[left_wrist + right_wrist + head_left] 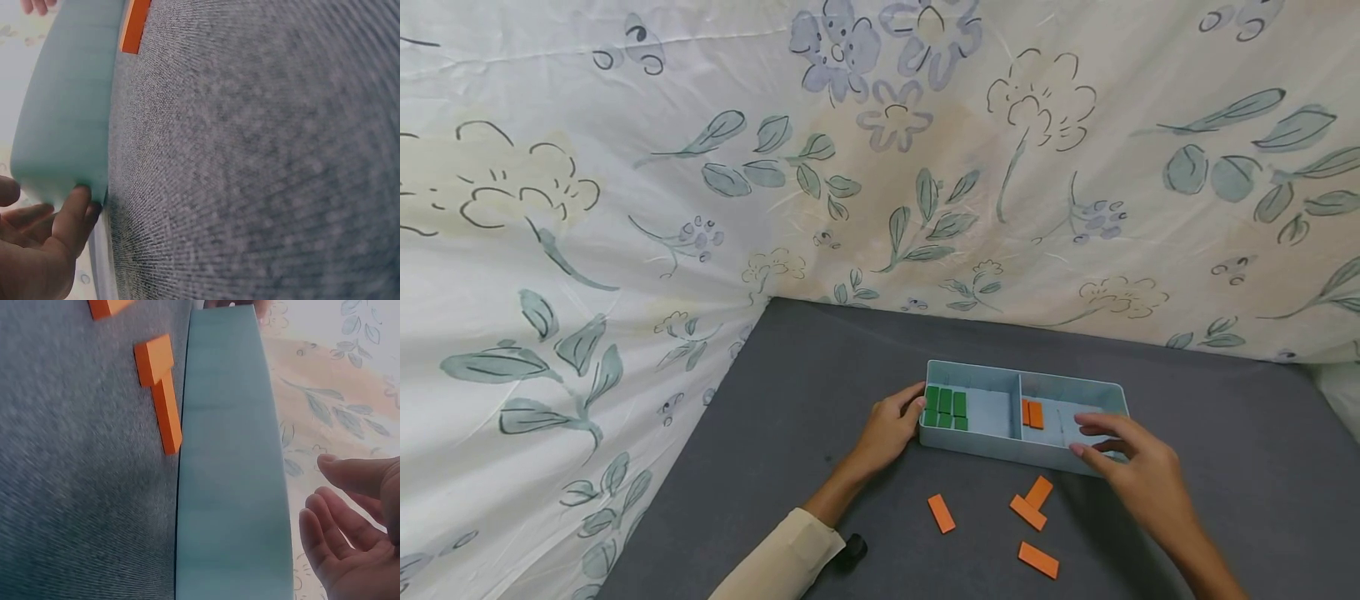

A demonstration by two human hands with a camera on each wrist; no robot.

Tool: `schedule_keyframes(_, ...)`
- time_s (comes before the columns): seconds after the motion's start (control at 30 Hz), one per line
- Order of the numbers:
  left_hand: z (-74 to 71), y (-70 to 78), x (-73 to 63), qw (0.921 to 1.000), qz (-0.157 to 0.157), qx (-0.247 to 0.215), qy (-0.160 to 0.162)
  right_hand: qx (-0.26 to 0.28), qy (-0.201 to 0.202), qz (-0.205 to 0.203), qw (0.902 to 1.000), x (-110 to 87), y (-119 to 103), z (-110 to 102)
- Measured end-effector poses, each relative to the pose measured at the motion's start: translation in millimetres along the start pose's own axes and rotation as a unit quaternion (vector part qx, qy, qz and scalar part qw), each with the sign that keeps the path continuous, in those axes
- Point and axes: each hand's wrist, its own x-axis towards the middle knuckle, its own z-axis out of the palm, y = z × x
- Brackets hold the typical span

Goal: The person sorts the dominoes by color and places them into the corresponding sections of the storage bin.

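A pale blue divided box (pixel 973 445) lies on the dark tabletop. My left hand (pixel 883 429) touches its left end wall, and in the left wrist view the fingers (pixel 72 212) rest against that end. Over the right compartment my right hand (pixel 1138 462) hovers, its fingers spread apart and nothing between them. Several green blocks (pixel 946 402) stand in rows at the left of the left compartment. Two orange blocks (pixel 1035 414) are beside the divider (pixel 1020 408) in the right compartment. In the right wrist view, my right thumb (pixel 356 475) is apart from the fingers.
In front of the box lie several loose orange blocks: one (pixel 942 513) to the left, one (pixel 1038 560) nearest me, and one (pixel 1028 513) overlapping another (pixel 1040 492). A small black object (pixel 852 550) is by my left sleeve. Floral cloth (pixel 925 208) hangs behind the table.
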Motion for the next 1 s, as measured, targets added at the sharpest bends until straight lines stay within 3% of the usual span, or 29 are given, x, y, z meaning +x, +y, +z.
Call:
schedule_keyframes(0.13, -0.4, 0.0, -0.2, 1.0000, 0.000, 0.001, 0.001, 0.017, 0.001, -0.015, 0.9997, -8.6, -1, 1)
schedule_keyframes(0.53, -0.1, 1.1, -0.4, 1.0000, -0.001, -0.005, 0.002, 0.037, -0.043, -0.006, 0.9984, -29.0, 3, 13)
schedule_keyframes(1.0, 0.1, -3.1, -0.1, 1.0000, 0.005, 0.003, 0.002, 0.031, -0.138, 0.045, 0.9889, -35.5, 12, 23)
